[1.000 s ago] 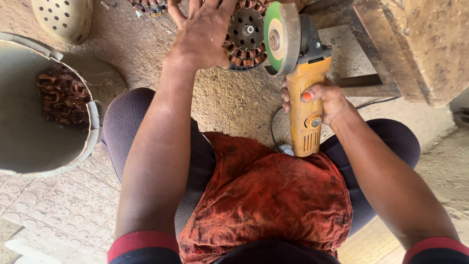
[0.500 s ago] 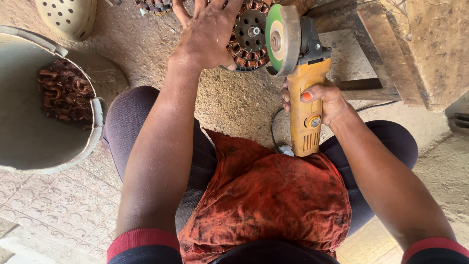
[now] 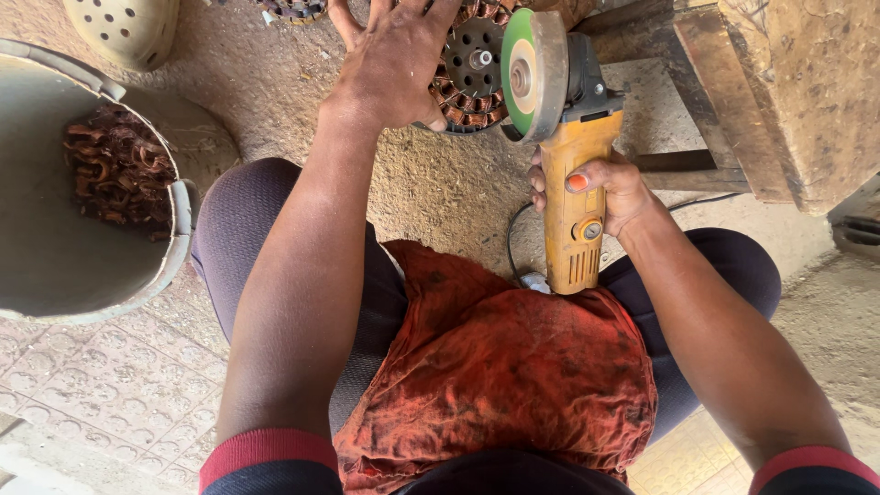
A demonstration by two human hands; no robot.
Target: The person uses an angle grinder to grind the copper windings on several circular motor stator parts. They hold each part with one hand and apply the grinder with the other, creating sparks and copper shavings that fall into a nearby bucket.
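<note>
From the head view, the person's left hand (image 3: 396, 57) is still pressing flat, fingers spread, on the copper-wound motor stator (image 3: 469, 71) on the sandy ground, while the right hand (image 3: 600, 188) keeps gripping the yellow angle grinder (image 3: 570, 183); its green disc (image 3: 524, 75) is now staying just beside the stator, hardly moved.

Yellow grinder, green disc, rust-red cloth

The angle grinder (image 3: 573, 206) is yellow with a green disc (image 3: 522, 75); the lap cloth (image 3: 495, 367) is mottled orange-red; lower-left floor tiles (image 3: 101, 385) show embossed dots.
</note>
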